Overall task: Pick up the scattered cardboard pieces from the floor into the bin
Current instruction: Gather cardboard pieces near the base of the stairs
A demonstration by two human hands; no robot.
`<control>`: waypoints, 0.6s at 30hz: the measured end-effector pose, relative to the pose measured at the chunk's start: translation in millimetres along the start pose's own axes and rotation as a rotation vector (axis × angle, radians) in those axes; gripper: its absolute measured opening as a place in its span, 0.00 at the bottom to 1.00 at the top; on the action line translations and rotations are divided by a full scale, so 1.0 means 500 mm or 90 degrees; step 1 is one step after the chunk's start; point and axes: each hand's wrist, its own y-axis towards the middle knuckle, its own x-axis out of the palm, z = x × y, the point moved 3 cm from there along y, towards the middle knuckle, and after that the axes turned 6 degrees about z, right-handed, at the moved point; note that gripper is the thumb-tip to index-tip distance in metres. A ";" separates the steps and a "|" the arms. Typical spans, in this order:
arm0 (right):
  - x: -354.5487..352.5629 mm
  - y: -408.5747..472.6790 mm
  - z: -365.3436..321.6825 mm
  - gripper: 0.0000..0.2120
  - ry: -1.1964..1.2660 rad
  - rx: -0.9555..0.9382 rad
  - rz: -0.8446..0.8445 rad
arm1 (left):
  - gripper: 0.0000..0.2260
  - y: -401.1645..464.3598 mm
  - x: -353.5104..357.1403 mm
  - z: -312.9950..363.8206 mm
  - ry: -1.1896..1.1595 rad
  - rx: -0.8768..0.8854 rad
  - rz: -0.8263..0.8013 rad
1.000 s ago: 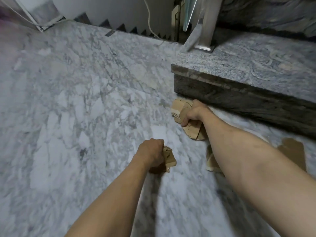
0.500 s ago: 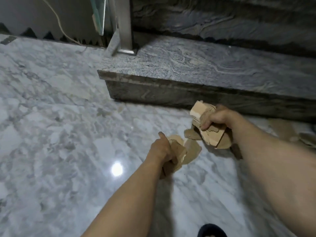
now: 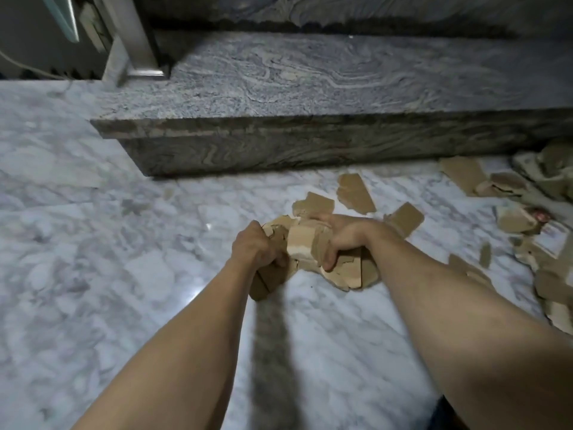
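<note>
Cardboard bundle (image 3: 305,243) is filling both my hands, left hand (image 3: 252,246) and right hand (image 3: 344,235) gripping; loose pieces (image 3: 355,193) are lying just beyond my right.

The left hand (image 3: 254,248) and right hand (image 3: 344,235), apart a second ago, now meet, pressing their cardboard bundles (image 3: 305,248) together just above the floor (image 3: 124,274). The view has swung right, bringing many more scattered pieces (image 3: 356,193) into sight beside the step (image 3: 279,144).
</note>
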 end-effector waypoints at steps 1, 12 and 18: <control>0.008 0.001 -0.006 0.61 -0.045 -0.014 -0.007 | 0.30 0.000 -0.001 -0.003 0.003 -0.002 -0.006; 0.025 -0.001 -0.046 0.50 -0.224 -0.074 0.096 | 0.27 -0.022 0.015 0.001 0.165 -0.014 0.157; 0.021 -0.003 -0.029 0.70 -0.216 -0.113 0.119 | 0.21 -0.026 0.035 0.003 0.108 -0.066 0.191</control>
